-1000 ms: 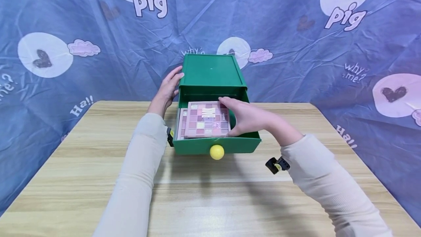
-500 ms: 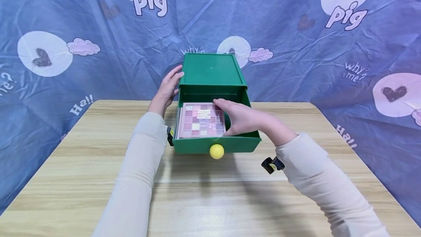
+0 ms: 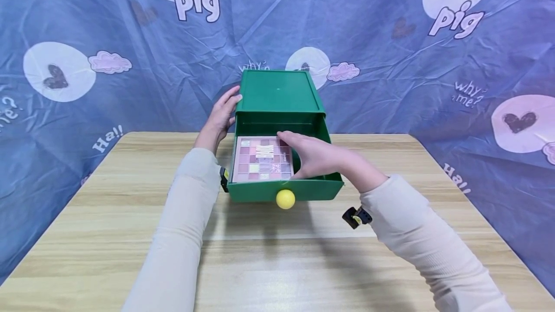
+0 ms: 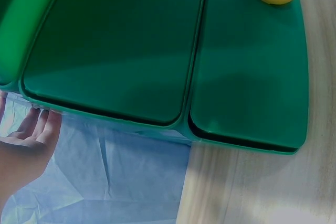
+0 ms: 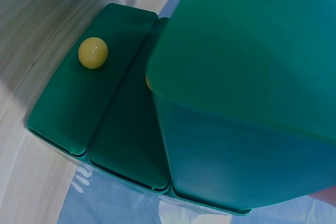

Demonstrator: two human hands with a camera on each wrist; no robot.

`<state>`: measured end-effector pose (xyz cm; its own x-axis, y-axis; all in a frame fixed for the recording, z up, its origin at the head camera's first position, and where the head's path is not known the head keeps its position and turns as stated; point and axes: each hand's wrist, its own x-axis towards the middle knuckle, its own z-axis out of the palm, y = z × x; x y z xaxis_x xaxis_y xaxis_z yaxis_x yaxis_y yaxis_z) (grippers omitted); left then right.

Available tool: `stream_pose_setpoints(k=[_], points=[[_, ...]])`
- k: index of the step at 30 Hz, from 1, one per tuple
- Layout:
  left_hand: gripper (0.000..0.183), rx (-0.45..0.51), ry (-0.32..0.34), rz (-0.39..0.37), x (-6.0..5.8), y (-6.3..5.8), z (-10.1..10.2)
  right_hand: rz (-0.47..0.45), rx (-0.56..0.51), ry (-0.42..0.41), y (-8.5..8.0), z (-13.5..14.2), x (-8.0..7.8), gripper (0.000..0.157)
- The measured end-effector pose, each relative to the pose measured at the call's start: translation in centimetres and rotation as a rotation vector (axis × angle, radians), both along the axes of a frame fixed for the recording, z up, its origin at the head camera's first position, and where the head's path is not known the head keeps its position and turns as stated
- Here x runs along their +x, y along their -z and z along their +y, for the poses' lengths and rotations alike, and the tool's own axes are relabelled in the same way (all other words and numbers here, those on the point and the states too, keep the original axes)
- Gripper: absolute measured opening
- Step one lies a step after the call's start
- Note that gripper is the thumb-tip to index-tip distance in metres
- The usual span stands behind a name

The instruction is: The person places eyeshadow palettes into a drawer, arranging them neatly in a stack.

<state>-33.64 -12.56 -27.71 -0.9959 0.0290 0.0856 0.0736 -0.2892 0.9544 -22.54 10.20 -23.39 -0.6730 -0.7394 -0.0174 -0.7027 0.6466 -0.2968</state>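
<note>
A green plastic drawer cabinet (image 3: 279, 93) stands on the table, its top drawer (image 3: 249, 191) pulled out toward me. A round yellow knob (image 3: 285, 199) sits on the drawer's front. Inside, against the left wall, lies a pinkish eyeshadow palette (image 3: 261, 160) with a checkered lid. My right hand (image 3: 318, 155) reaches into the drawer and holds the palette's right side, thumb at the front corner and fingertips at the back corner. My left hand (image 3: 220, 117) rests its fingers against the cabinet's left side. A palette underneath is almost fully hidden.
Lower drawers (image 4: 115, 45) of the cabinet are closed, with another yellow knob (image 5: 93, 53) on one. The pale wooden table (image 3: 277, 264) extends in front and to both sides. A blue printed cloth (image 3: 151, 61) hangs behind it.
My right hand has slid the upper palette leftward in the drawer, over the one below, which showed at its left edge before. The left hand and the cabinet have stayed in place.
</note>
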Motion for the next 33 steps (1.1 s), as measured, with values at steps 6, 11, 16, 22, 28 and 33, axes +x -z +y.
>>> stream_pose_setpoints(k=[6, 11, 16, 22, 28, 33], points=[[0.047, 0.000, -0.005, 0.003, 0.0, 0.0, 0.0, 0.000, 0.000, -0.003, 0.0, -0.1, 0.1, 0.094], [0.046, 0.007, -0.001, 0.004, 0.0, 0.1, 0.1, 0.000, -0.011, -0.007, 0.1, 0.1, 0.2, 0.092], [0.046, 0.013, -0.006, 0.000, -0.1, 0.2, 0.1, -0.032, -0.047, -0.009, -0.1, 0.4, 0.2, 0.088], [0.046, 0.003, -0.014, -0.004, -0.2, 0.2, 0.0, -0.079, -0.136, 0.031, -0.9, 1.0, 0.7, 0.085], [0.046, 0.003, -0.010, -0.003, -0.1, 0.1, 0.0, -0.087, -0.286, 0.066, -1.4, 2.0, 1.8, 0.071], [0.047, 0.007, -0.001, 0.001, -0.2, 0.2, 0.0, -0.125, -0.466, 0.033, -1.4, 2.8, 3.3, 0.059]])
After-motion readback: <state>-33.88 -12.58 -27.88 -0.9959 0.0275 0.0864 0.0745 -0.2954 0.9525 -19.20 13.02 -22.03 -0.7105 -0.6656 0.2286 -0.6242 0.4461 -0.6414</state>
